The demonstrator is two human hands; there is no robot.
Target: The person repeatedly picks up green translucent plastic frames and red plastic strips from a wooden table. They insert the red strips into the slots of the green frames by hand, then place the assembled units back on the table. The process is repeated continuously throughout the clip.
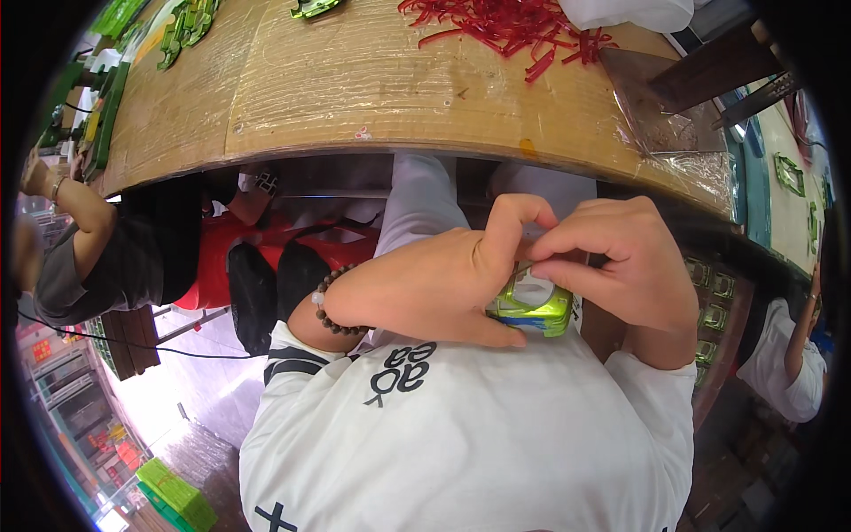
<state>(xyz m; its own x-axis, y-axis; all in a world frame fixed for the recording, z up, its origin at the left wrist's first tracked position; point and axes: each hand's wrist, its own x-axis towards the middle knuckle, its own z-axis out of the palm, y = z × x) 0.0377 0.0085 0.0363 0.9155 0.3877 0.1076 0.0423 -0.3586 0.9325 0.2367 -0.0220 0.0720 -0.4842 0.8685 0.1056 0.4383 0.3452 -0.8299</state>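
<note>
A shiny green plastic shell, shaped like a toy car body (551, 315), is held close in front of my shirt. My left hand (434, 282), with a beaded bracelet at its wrist, wraps round it from the left, thumb along its near edge. Fingers of my right hand (625, 262) are bent in a pinch over the shell's far side, meeting the left fingertips. Whatever lies in that pinch is too small or hidden to make out. Openings with a pale inside show in the top of the shell.
Beyond my hands runs a film-covered table (346, 89) bearing a pile of red plastic strips (510, 25) and green parts (188, 31). A dark metal stand (718, 66) is at far right. Similar shells lie in a tray (709, 310). Co-workers sit left (115, 253) and right (784, 359).
</note>
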